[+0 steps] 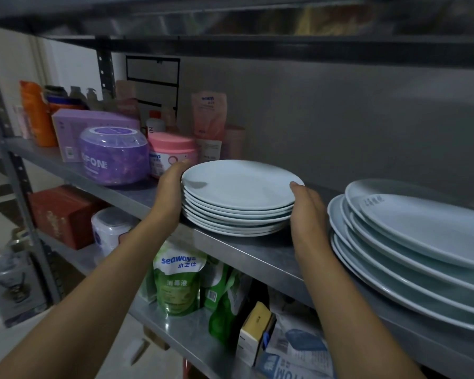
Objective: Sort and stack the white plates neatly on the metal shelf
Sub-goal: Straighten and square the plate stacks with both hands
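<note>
A person's two hands flank a stack of round white ceramic plates [237, 198] standing on the middle tier of a grey metal shelf [260, 255], the left hand [170, 187] cupped against the stack's left side and the right hand [308, 212] laid against its right edge, thumb on the top rim. The hold from both sides looks meant to square the rims up or to shift the whole pile without it sliding apart. About eight plates can be counted by their edges; the lowest are hard to separate.

Just beside the right wrist, further right on the same tier, sits a second pile of large oval white platters [411, 242], some six or seven, loosely fanned and cut off by the frame, so that count is uncertain. The two shapes are kept in separate piles, which suits sorting by size.

At the left of the tier stand one round purple lidded tub [114, 155], one pink-lidded jar [171, 154] and one lilac box [93, 124], with bottles behind. One green refill pouch [177, 283] stands on the tier below.
</note>
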